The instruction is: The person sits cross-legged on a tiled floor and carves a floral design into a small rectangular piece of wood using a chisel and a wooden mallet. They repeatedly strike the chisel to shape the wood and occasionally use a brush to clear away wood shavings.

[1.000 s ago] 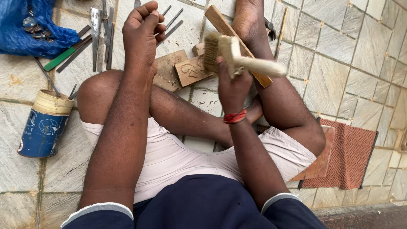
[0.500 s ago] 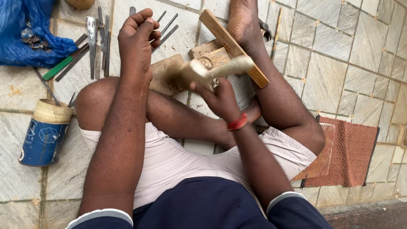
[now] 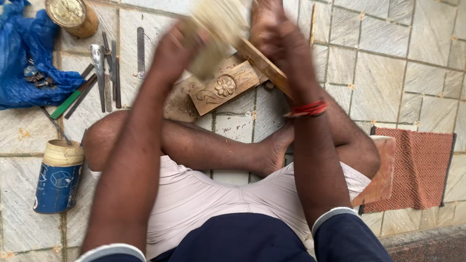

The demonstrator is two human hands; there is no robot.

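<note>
I sit cross-legged on a stone-tiled floor. A pale brush [image 3: 216,26], heavily blurred by motion, is up between my hands. My right hand [image 3: 284,39], with a red thread band on its wrist, is closed by the brush's handle end. My left hand [image 3: 170,51] is against the brush's head; blur hides its fingers. Below them a carved wooden block [image 3: 225,87] with a flower relief lies on the floor. A long wooden strip [image 3: 264,65] rests across the block's far end, by my foot.
Several metal chisels and files [image 3: 104,68] lie at the left, with a green-handled tool [image 3: 70,99] beside a blue plastic bag [image 3: 24,73]. A blue can [image 3: 58,179] stands by my left knee, another can [image 3: 73,17] at the top. A red patterned mat [image 3: 417,165] and a wooden board [image 3: 383,170] lie at the right.
The brush has swung up off the carved block toward my left hand. Both hands moved closer together and are now blurred. The carved flower face is uncovered.
</note>
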